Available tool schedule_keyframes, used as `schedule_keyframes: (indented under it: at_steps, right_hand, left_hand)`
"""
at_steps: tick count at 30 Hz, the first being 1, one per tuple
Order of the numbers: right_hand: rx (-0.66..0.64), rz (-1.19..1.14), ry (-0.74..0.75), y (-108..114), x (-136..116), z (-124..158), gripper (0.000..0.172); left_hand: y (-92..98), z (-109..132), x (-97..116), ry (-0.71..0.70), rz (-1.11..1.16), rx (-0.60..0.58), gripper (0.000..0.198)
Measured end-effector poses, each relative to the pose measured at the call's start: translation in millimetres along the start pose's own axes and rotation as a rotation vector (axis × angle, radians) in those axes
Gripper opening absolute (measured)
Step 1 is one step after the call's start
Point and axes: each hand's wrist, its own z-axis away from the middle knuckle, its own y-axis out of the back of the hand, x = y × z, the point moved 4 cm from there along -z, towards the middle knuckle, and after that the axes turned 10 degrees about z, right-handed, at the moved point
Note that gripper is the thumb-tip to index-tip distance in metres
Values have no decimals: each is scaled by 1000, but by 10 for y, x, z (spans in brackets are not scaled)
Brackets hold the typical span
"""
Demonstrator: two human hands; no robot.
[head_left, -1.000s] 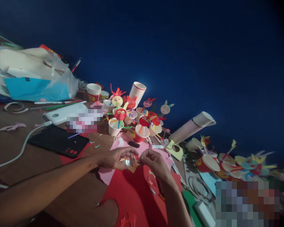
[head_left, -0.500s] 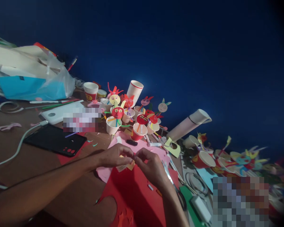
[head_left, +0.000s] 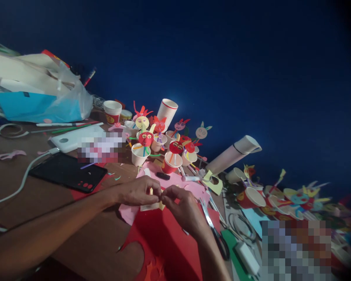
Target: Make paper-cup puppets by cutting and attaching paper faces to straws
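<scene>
My left hand (head_left: pixel 142 191) and my right hand (head_left: pixel 179 203) meet fingertip to fingertip above the red paper (head_left: pixel 160 238). Both are closed in a pinch, and whatever sits between the fingers is too small and hidden to name. Just under the fingertips lies a small pale yellow piece of paper (head_left: pixel 149 207), partly covered by the hands. Pink paper (head_left: pixel 127 214) spreads beneath and behind them, with a short black object (head_left: pixel 163 176) lying on it. Scissors (head_left: pixel 212 226) with dark handles rest right of my right wrist.
Paper cups (head_left: pixel 139 155) holding paper faces stand behind the hands, with more cups (head_left: pixel 251 197) at right. A white flask (head_left: pixel 234 154) leans near the blue wall. At left are a black phone case (head_left: pixel 68 171), a white power bank (head_left: pixel 66 140) with a cable and a plastic bag (head_left: pixel 82 97).
Both hands have shifted slightly left, their fingertips still together. More of the scissors shows beside my right wrist.
</scene>
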Motion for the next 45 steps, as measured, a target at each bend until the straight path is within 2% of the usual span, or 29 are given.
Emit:
schedule_keyframes:
  at_steps: [4,7,10,12,14,17,19,21,25,28,32,37,41,45]
  right_hand:
    - [-6,-169,-62,-27,62,-7,7]
    - [-4,-395,-96,-23,170,-39,18]
    - [81,-569,-95,128,367,-50,25]
    - [154,-511,-165,308,586,-1,29]
    - [172,-388,-254,497,838,110,32]
    - [105,-73,-370,694,1179,353,31]
    - [59,116,-414,724,1318,503,30]
    - [0,213,-425,664,1358,595,30]
    - [-96,337,-427,518,1259,623,27]
    - [-136,493,-515,559,1251,681,22]
    - [-241,647,-674,673,1381,898,22]
    - [-347,643,-746,655,1460,1048,29]
    - [-342,575,-758,610,1476,1121,40]
    - [-263,629,-708,530,1500,1217,39]
  left_hand:
    - [41,40,94,35,9,-7,13]
    - [56,43,102,43,58,15,12]
    - [80,33,40,46,79,54,14]
    - [120,26,-8,37,100,111,16]
    - [168,21,-49,41,130,171,16]
    - [226,10,-90,62,141,213,17]
    - [268,5,-102,60,105,249,17]
    - [316,10,-98,50,36,307,16]
    - [389,54,-1,59,-125,408,17]
    - [423,99,113,86,-203,427,16]
    - [504,125,141,96,-183,461,15]
    - [578,99,16,115,-110,462,18]
    - [594,84,-48,166,15,451,20]
    - [623,86,-89,241,101,480,19]
